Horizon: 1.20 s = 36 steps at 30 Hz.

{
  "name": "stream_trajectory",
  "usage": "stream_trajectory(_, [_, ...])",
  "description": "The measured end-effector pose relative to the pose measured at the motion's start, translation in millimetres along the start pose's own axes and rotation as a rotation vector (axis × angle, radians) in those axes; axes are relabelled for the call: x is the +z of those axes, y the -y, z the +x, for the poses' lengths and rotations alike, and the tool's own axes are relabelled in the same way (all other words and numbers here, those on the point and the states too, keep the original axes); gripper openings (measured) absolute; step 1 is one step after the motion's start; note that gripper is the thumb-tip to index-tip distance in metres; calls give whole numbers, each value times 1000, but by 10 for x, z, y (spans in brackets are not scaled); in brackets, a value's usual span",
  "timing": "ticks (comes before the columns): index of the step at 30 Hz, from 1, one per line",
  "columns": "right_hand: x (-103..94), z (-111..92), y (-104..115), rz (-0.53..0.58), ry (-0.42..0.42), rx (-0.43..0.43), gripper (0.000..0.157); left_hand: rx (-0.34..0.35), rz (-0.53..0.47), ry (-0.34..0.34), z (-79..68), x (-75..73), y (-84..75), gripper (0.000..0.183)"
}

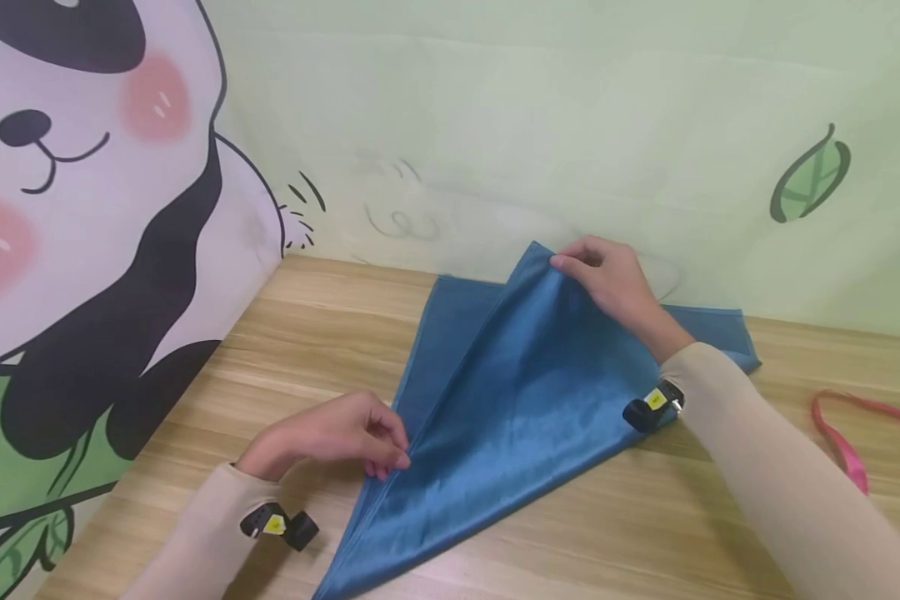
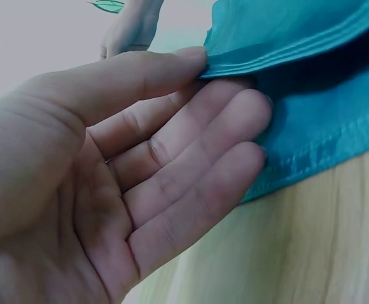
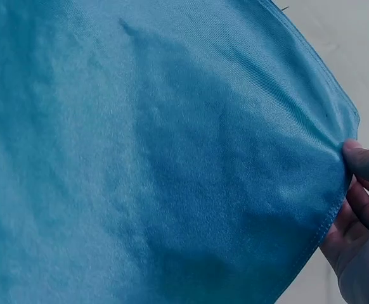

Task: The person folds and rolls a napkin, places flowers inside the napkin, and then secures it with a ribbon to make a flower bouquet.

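A shiny blue satin cloth (image 1: 525,392) with stitched hems lies partly folded over itself, its upper layer lifted toward the wall. My right hand (image 1: 607,275) pinches that layer by the edge close to a corner, thumb on top; the right wrist view shows the cloth (image 3: 191,158) stretched from this grip. At the cloth's left edge, my left hand (image 1: 352,437) pinches the hem between thumb and index finger. In the left wrist view the other fingers (image 2: 203,190) extend below the hem, over the lower layer.
The cloth is on a wood-grain table (image 1: 307,325) against a pale green wall covering (image 1: 495,108). A large printed panda (image 1: 97,208) fills the left side. To the right lies a pink ribbon (image 1: 840,442). Each wrist carries a small black camera (image 1: 277,525).
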State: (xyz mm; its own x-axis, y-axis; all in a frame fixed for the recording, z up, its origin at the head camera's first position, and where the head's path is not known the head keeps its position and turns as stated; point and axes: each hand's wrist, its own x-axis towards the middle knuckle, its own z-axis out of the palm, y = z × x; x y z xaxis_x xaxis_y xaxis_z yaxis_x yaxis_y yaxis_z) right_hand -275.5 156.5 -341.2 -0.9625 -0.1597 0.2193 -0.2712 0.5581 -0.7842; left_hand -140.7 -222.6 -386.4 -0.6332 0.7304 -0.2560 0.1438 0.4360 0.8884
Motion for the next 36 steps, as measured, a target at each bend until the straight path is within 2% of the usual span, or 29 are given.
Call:
stream_trajectory(12, [337, 279, 88, -36, 28, -33, 21, -93, -38, 4, -43, -12, 7, 9])
stream_trajectory(20, [562, 375, 74, -120, 40, -127, 15, -134, -38, 6, -50, -27, 13, 8])
stream_trajectory(28, [826, 498, 118, -205, 60, -179, 15, -149, -19, 4, -110, -77, 49, 9])
stream_trajectory(36, [1060, 564, 160, -225, 96, -158, 17, -183, 2, 1, -224, -121, 59, 12])
